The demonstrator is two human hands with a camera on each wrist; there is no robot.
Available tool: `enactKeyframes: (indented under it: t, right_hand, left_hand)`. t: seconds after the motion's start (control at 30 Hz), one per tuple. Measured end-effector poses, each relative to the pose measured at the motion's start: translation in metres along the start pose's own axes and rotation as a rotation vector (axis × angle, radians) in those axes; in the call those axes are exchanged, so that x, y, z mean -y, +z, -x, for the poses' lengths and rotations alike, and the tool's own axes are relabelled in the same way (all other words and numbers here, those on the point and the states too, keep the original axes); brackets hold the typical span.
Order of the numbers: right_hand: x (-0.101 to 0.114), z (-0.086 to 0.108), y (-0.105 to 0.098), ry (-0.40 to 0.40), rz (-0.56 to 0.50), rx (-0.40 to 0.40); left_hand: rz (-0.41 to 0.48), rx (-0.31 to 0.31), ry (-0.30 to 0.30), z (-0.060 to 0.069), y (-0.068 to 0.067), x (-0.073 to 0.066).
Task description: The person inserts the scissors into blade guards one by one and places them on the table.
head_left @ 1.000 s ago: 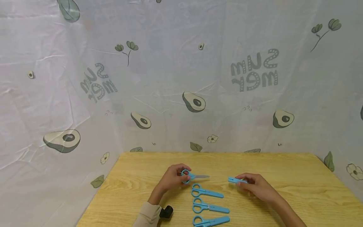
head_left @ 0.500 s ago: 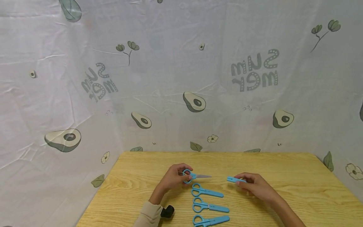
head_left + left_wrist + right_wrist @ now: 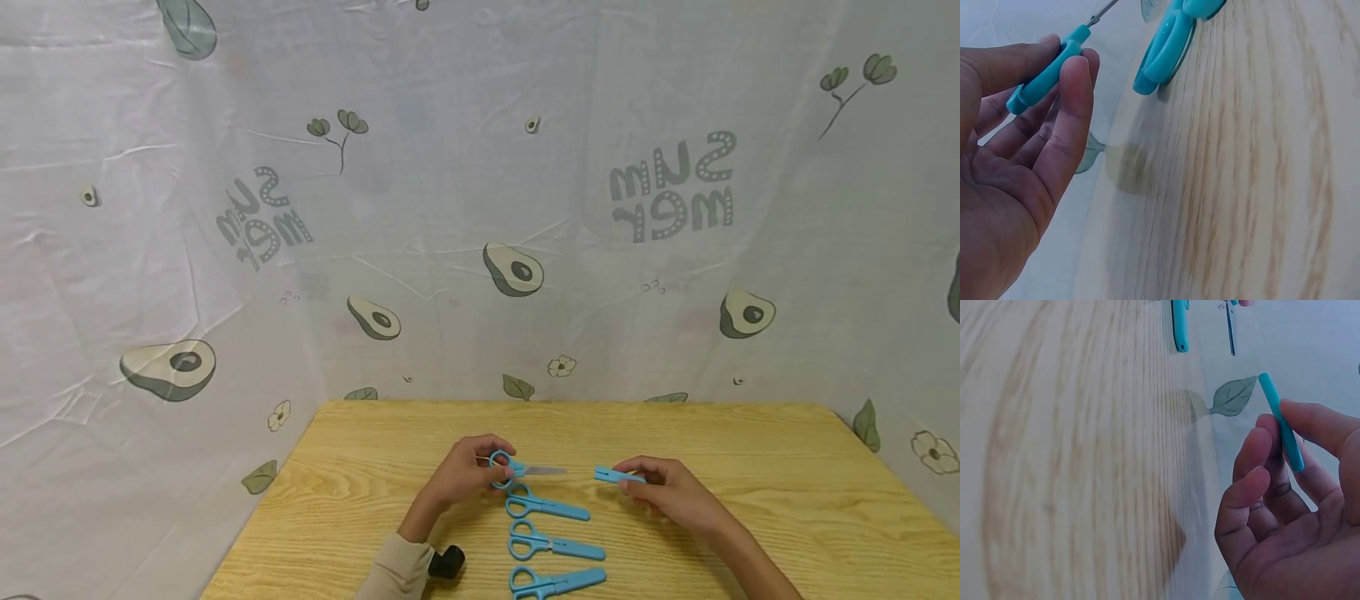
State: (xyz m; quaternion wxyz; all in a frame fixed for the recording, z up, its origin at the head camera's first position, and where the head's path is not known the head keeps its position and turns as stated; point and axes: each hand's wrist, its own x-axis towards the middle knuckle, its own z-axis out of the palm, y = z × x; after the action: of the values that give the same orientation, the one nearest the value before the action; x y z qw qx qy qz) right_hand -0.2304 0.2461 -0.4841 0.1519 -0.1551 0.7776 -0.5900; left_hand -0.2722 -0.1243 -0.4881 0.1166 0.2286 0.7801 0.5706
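My left hand (image 3: 467,473) pinches a pair of scissors (image 3: 517,471) by its blue handle loops, its bare metal blades pointing right. In the left wrist view the thumb and fingers press on the blue handle (image 3: 1047,78). Opposite, my right hand (image 3: 670,490) pinches a blue blade cover (image 3: 609,475) between thumb and fingers, its slotted end toward the blade tips. A short gap separates cover and blades. The right wrist view shows the cover (image 3: 1282,422) tilted, with the blades (image 3: 1232,330) above it at the top.
Below the hands, three blue scissors with covered blades lie in a column: an upper (image 3: 547,505), a middle (image 3: 557,547) and a lower pair (image 3: 557,582). They rest on a wooden table (image 3: 360,483). A printed curtain (image 3: 450,183) hangs behind it.
My left hand has shifted right with the scissors, and my right hand slightly left with the cover. The gap between blades and cover has narrowed.
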Motion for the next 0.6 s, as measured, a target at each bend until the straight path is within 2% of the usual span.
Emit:
enactKeyframes:
  t: [0.37, 0.6]
  right_hand:
    - [0.003, 0.0002, 0.0035, -0.017, 0.006, 0.024]
    - [0.0023, 0.0013, 0.0066, 0.012, 0.012, 0.011]
  left_hand:
    - [0.006, 0.019, 0.012, 0.0003, 0.0058, -0.0019]
    - [0.043, 0.043, -0.007, 0.001, 0.0082, -0.0036]
